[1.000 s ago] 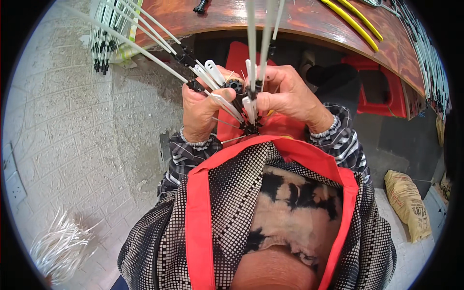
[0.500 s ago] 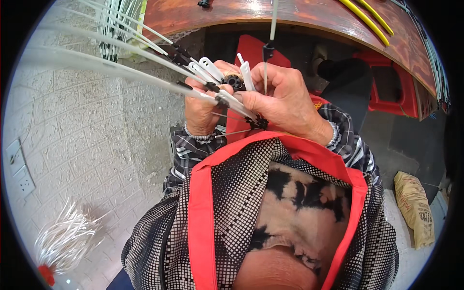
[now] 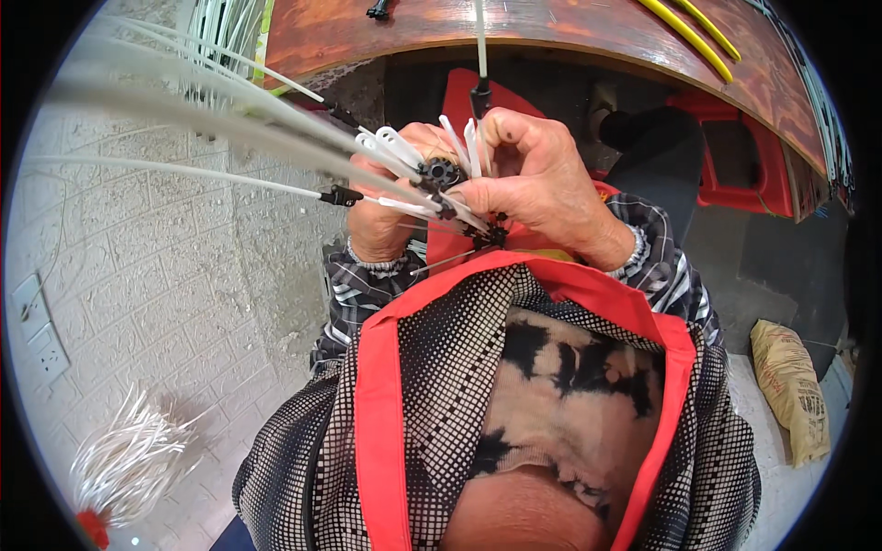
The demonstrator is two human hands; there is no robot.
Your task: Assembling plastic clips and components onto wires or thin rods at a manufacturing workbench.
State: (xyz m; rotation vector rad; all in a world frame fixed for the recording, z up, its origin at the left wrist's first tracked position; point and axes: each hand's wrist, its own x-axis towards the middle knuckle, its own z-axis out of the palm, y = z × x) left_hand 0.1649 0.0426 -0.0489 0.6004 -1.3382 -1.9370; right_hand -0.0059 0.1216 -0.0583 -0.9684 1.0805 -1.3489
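Both hands work close together on an umbrella frame of white ribs with black joints. My left hand (image 3: 375, 231), partly hidden by ribs, is closed round the frame beside its black notched hub (image 3: 440, 173). My right hand (image 3: 551, 188) is closed on the frame at the hub's right, thumb tip against the white pieces below it. Flat white rib ends with holes (image 3: 393, 145) stick up at the hub's upper left. One rib rises upright from a black joint (image 3: 480, 96) near my right fingers. Other long ribs (image 3: 230, 174) fan out left, some blurred.
A reddish-brown wooden table (image 3: 570, 37) curves across the far side, with yellow tubes (image 3: 694, 41) on it. More ribs hang at its left (image 3: 220, 46) and right (image 3: 818, 110) ends. Below are a red stool (image 3: 735, 156), a tan sack (image 3: 790, 390) and a white strand bundle (image 3: 133, 459).
The upright rib and its joint have shifted left. The nearest long rib on the left now lies apart with its black joint showing. The hub has turned slightly; both hands keep their hold.
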